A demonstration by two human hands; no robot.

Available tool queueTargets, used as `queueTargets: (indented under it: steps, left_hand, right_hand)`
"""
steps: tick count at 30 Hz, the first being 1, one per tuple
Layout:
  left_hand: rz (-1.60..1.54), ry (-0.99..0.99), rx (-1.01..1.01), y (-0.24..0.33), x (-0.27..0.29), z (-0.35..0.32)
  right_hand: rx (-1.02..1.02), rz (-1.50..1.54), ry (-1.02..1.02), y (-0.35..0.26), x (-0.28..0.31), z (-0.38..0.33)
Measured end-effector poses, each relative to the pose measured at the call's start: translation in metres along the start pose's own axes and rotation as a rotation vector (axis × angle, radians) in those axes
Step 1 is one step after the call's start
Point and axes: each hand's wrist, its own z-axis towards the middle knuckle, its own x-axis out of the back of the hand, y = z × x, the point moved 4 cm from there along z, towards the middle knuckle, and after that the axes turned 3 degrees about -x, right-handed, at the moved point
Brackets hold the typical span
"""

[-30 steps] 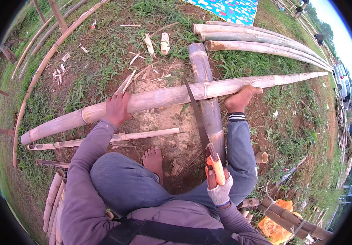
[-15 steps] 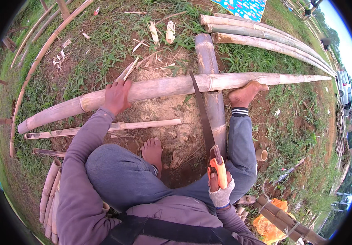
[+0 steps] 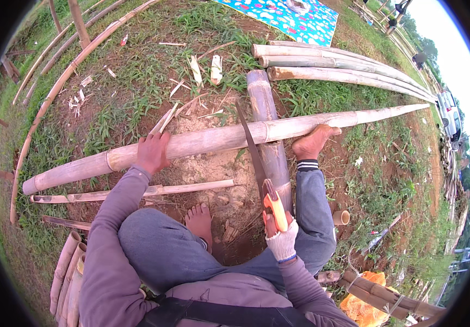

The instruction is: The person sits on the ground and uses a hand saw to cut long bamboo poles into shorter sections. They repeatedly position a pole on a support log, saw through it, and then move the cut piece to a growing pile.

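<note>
A long bamboo pole (image 3: 202,143) is laid crosswise ahead of the body, its long axis run from the near left to the far right, so that its left end is brought closer. The pole is propped over a darker bamboo log (image 3: 275,161) set almost at right angles beneath it. The left hand (image 3: 154,151) is placed directly on the pole, left of the log, with fingers curled over the far side. The gloved right hand (image 3: 283,237) is held apart on the near side, closed round the orange handle of a saw (image 3: 259,163). The gap is spanned by the blade, which is pointed forward and slightly left, steeply across the pole, just left of the log. Whether wood is bitten by the teeth cannot be told. Right of the log, a bare foot (image 3: 310,143) is set against the pole.
</note>
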Motion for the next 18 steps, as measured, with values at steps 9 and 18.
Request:
queueTargets:
  steps: [9, 18]
  left_hand:
    - [0.030, 0.058, -0.019, 0.007, 0.004, 0.004]
    - [-0.001, 0.000, 0.007, -0.009, 0.001, 0.001]
  right_hand:
    - [-0.283, 0.907, -0.114, 0.052, -0.037, 0.107]
    - [-0.160, 0.271, -0.032, 0.035, -0.001, -0.002]
